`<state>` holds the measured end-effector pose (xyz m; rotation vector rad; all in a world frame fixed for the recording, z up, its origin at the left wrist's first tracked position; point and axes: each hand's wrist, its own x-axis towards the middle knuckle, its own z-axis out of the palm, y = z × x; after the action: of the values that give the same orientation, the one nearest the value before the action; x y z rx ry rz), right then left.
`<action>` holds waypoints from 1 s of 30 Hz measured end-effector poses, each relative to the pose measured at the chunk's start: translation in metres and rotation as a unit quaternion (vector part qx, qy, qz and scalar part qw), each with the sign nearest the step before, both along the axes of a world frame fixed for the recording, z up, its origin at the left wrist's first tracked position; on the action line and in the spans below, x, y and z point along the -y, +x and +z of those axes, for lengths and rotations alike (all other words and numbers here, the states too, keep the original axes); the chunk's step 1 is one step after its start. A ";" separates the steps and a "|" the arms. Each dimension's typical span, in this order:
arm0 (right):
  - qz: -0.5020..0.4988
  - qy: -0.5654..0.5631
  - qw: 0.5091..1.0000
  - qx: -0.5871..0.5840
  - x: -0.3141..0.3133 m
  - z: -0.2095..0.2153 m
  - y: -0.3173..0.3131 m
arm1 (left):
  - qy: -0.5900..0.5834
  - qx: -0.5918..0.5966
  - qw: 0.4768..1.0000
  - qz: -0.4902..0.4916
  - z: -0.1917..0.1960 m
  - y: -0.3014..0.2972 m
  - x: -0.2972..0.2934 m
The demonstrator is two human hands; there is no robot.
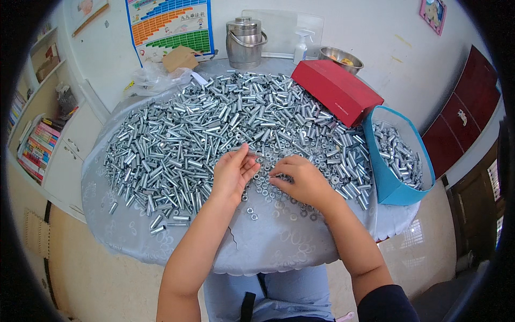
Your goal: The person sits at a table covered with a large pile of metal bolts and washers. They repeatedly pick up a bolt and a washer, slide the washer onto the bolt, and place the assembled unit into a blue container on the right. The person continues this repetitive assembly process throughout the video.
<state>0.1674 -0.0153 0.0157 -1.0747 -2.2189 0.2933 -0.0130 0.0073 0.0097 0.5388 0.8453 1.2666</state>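
Left hand point(232, 174) half curled, right hand point(301, 181) bent toward thumb; whether either grip has small part, cannot tell. Nuts point(262, 186) lie between on desk point(268, 244), likely for short reach; tubes point(177, 139) heaped beyond.

A white wall point(370, 32) bounds the rear of the room and carries a coloured chart point(173, 32) at left and a pink-framed picture point(432, 15) at upper right. A white shelving unit point(61, 174) with books point(40, 142) stands on the left side; a dark red panelled unit point(460, 107) stands on the right. The glossy beige floor point(126, 265) reflects bright light to the right of the cloth-covered worktop point(263, 249).
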 end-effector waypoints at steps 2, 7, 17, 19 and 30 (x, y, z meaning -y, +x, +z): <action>0.010 -0.006 1.000 0.015 0.001 -0.002 -0.002 | 0.004 0.009 1.000 -0.008 -0.001 -0.001 0.000; 0.006 -0.007 1.000 0.013 0.001 -0.009 -0.004 | -0.007 0.004 1.000 -0.002 0.002 0.003 0.001; -0.018 -0.015 0.999 0.031 -0.002 -0.008 0.000 | -0.020 0.011 1.000 -0.007 -0.001 0.001 -0.001; -0.022 -0.010 0.999 0.033 -0.002 -0.006 0.001 | -0.019 0.008 1.000 -0.004 0.000 0.000 0.000; -0.018 -0.012 0.999 0.044 0.001 -0.005 0.007 | -0.013 0.005 1.000 -0.016 -0.002 0.001 -0.002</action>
<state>0.1747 -0.0165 0.0110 -1.1603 -2.2759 0.2628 -0.0121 0.0092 0.0078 0.5233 0.8406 1.2274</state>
